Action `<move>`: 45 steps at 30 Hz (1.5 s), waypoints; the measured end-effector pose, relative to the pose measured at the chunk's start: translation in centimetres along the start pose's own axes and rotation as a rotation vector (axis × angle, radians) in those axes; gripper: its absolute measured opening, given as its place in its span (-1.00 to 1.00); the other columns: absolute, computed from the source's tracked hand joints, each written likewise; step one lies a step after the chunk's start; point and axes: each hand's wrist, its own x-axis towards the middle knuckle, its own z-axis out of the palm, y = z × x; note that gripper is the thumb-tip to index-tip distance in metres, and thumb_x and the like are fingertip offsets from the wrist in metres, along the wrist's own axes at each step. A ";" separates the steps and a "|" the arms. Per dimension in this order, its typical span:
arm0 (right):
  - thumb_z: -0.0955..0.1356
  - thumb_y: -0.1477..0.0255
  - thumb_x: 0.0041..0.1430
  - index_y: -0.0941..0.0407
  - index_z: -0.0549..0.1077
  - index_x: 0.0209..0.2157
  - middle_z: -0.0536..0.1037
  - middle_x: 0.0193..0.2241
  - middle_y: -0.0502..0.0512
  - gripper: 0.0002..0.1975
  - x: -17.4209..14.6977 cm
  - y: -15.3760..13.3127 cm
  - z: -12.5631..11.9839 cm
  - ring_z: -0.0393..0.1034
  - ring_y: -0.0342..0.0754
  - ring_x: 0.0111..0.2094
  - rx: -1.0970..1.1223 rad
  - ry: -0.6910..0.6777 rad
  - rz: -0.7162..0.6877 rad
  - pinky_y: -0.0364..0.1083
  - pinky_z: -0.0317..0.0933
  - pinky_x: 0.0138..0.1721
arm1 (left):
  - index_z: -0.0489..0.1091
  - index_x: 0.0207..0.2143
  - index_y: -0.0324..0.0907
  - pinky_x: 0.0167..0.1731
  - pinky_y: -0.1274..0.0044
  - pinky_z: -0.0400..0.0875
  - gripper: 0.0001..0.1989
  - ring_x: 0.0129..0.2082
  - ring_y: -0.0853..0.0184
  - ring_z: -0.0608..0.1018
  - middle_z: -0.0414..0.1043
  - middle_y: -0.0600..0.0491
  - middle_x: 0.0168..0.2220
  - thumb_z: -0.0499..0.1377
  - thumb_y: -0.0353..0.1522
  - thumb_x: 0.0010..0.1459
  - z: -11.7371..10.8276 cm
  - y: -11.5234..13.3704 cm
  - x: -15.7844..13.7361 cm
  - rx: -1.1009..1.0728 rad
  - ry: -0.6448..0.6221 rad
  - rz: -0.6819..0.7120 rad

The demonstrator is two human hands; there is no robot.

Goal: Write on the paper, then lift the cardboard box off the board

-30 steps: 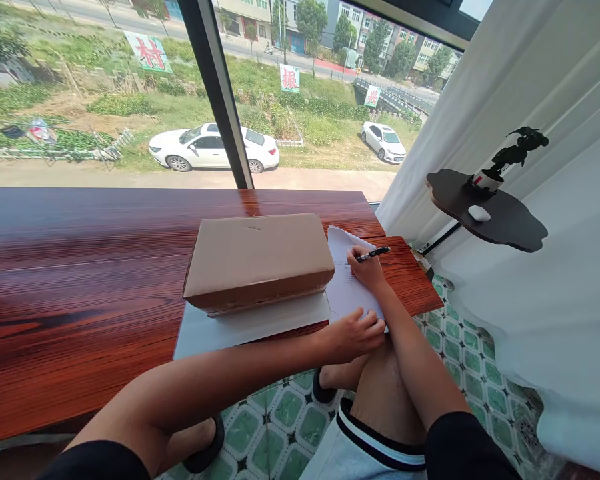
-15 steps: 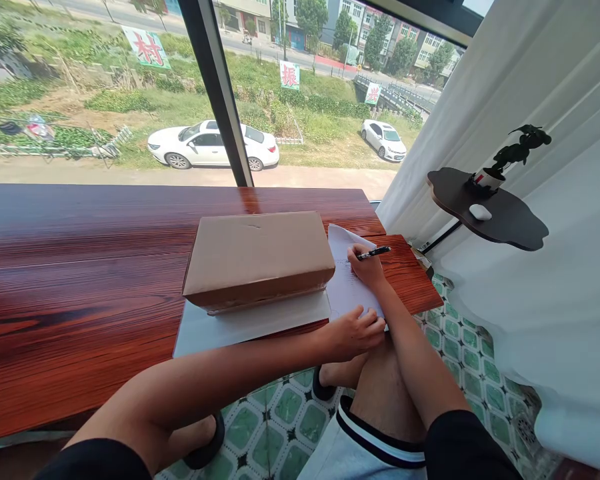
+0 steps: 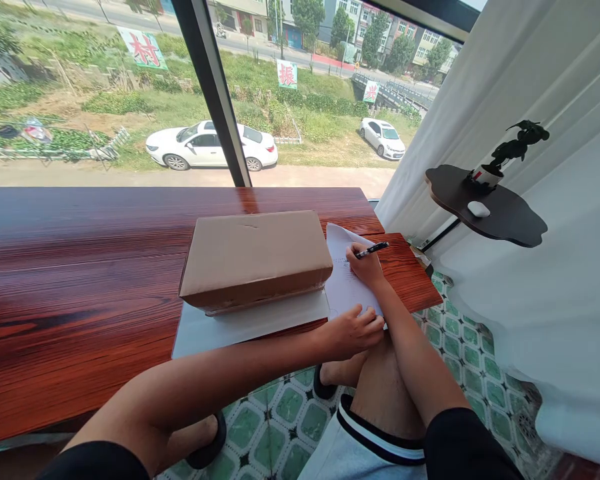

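My right hand (image 3: pixel 365 264) is closed around a black pen (image 3: pixel 373 250), its back end pointing up to the right. It rests on a sheet of white paper (image 3: pixel 341 293) with faint lines of writing on it. At the paper's lower edge lies my left hand (image 3: pixel 356 329), fingers loosely bent and slightly apart, touching the sheet. A brown cardboard box (image 3: pixel 257 257) stands just left of the paper. Beneath the box a pale flat sheet (image 3: pixel 267 323) sticks out toward me. The pen's tip is hidden by my fingers.
Everything lies on a reddish wooden table (image 3: pixel 90 280) whose right end is near my right arm. A dark side table (image 3: pixel 505 217) holds a potted plant (image 3: pixel 510 153) and a white mouse-shaped object (image 3: pixel 479 209). White curtains (image 3: pixel 540 287) hang at the right, beside the window.
The view has shifted very slightly. My right hand stays at nearly the same spot on the paper with the pen; my left hand, the box and the paper keep their places.
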 end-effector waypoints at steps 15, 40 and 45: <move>0.26 0.32 0.24 0.07 0.10 -0.60 0.19 -0.74 -0.12 -0.64 0.0 0.3 0.1 0.15 -0.16 -0.67 -0.036 0.021 -0.024 -0.10 0.06 -0.49 | 0.41 -0.10 -0.20 -0.24 0.36 0.21 -0.79 -0.08 0.19 0.40 0.37 -0.06 -0.04 0.05 -0.42 0.28 0.0 0.1 0.0 -0.011 0.064 -0.020; 0.36 0.24 0.24 0.12 0.53 -0.15 0.60 -0.36 0.08 -0.74 0.4 -0.2 -2.3 0.49 -0.04 -0.35 -0.288 0.349 -0.062 -0.12 0.31 -0.22 | 0.41 -0.06 -0.20 -0.24 0.39 0.19 -0.77 -0.08 0.20 0.40 0.36 -0.10 -0.01 0.11 -0.37 0.25 -0.5 -0.2 0.0 0.002 -0.002 0.007; 0.40 0.44 0.13 0.14 0.56 -0.13 0.63 -0.39 0.04 -0.76 0.7 0.1 -2.4 0.55 -0.05 -0.33 -0.282 0.380 0.119 -0.12 0.34 -0.13 | 0.43 -0.07 -0.20 -0.22 0.38 0.21 -0.78 -0.07 0.19 0.40 0.36 -0.08 0.00 0.09 -0.39 0.26 -0.3 -0.2 0.0 0.013 0.017 0.005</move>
